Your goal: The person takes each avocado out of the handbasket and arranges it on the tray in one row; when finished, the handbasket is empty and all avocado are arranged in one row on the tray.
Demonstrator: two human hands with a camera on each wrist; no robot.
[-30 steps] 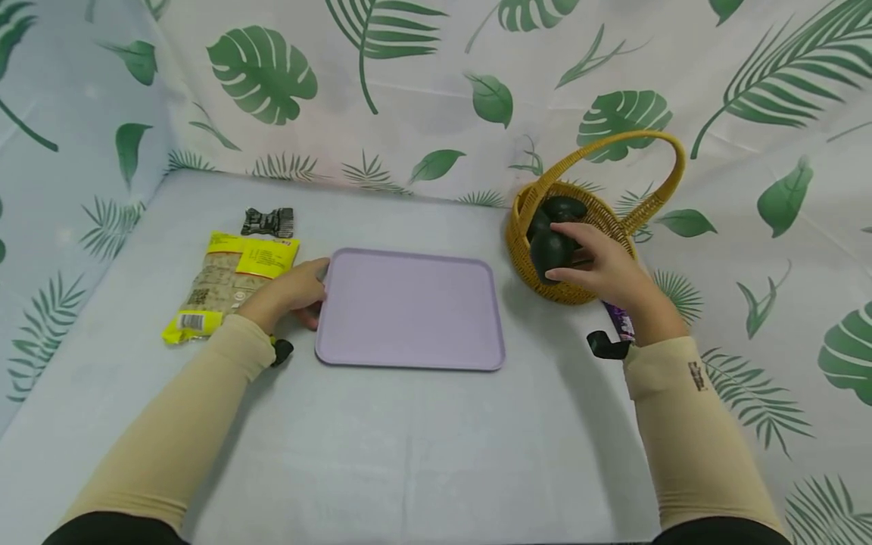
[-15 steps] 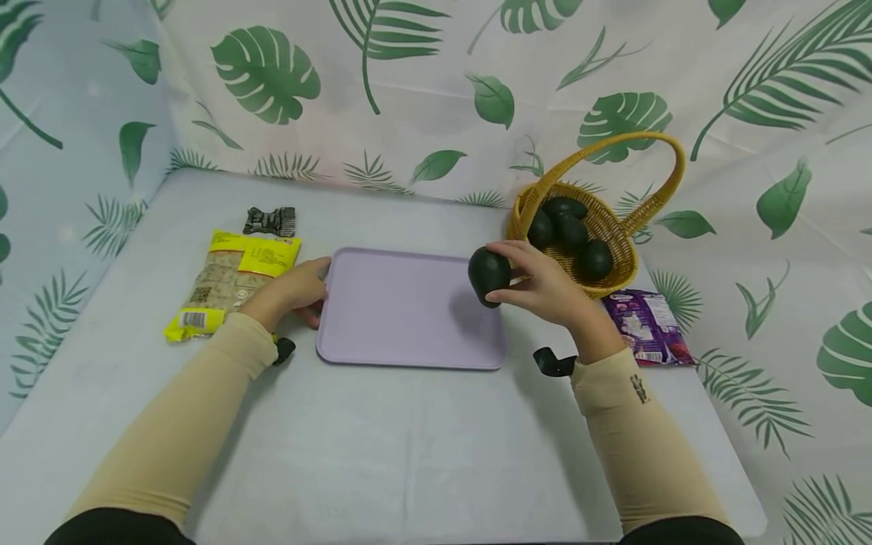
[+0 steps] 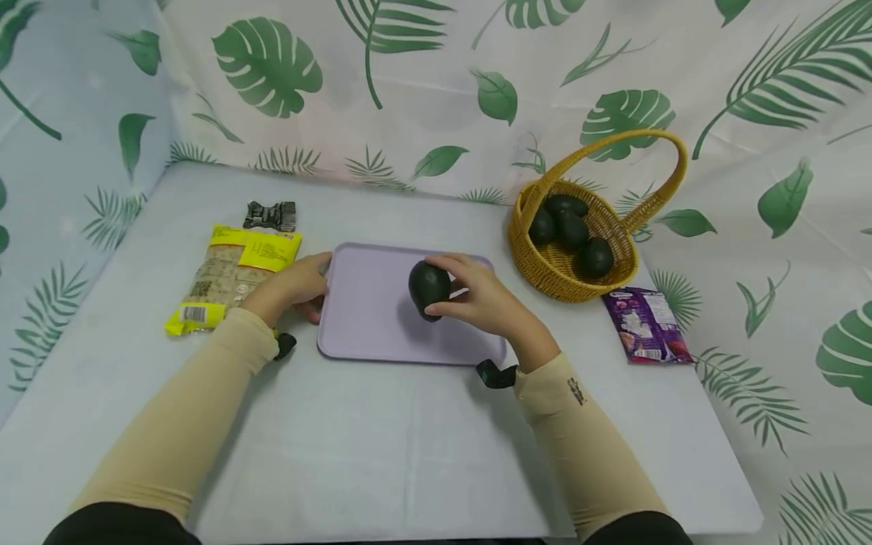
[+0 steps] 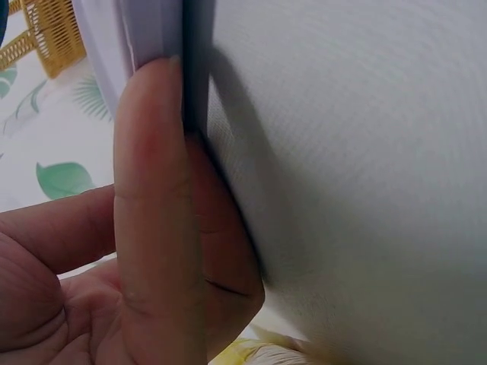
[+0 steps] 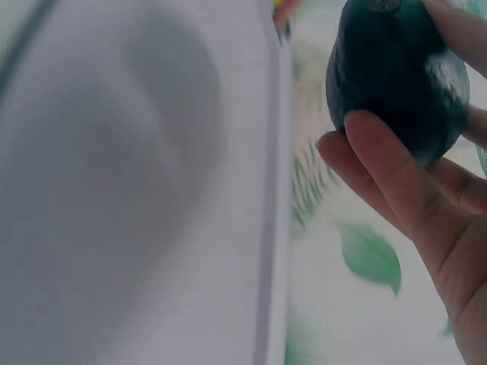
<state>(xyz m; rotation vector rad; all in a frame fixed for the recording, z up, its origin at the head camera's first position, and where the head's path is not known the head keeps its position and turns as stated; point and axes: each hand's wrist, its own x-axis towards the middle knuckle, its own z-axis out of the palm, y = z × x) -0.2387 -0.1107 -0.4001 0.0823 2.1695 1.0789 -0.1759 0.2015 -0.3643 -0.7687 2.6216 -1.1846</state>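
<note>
My right hand (image 3: 480, 299) grips a dark green avocado (image 3: 429, 290) between thumb and fingers, above the lilac tray (image 3: 364, 333). The right wrist view shows the avocado (image 5: 396, 72) at the fingertips, stem end at the top, with the pale tray surface beside it. My left hand (image 3: 293, 286) holds the tray's left edge. In the left wrist view, a finger (image 4: 156, 152) meets the tray rim (image 4: 152, 30), while another finger lies bent against the table near the rim's lower side. Several more avocados (image 3: 571, 229) lie in a woven basket (image 3: 545, 272) at the back right.
A yellow food packet (image 3: 235, 276) lies beside my left hand, with a small black wrapped packet (image 3: 270, 216) behind it. Close to the basket's front right is a purple packet (image 3: 647, 325). The basket's tall handle (image 3: 664, 189) arches upward. Leaf-patterned cloth (image 3: 422, 91) stands behind the table.
My right hand has lifted the avocado out of the basket and carried it left over the tray. The purple packet has come into full view. My left hand stays at the tray's edge.
</note>
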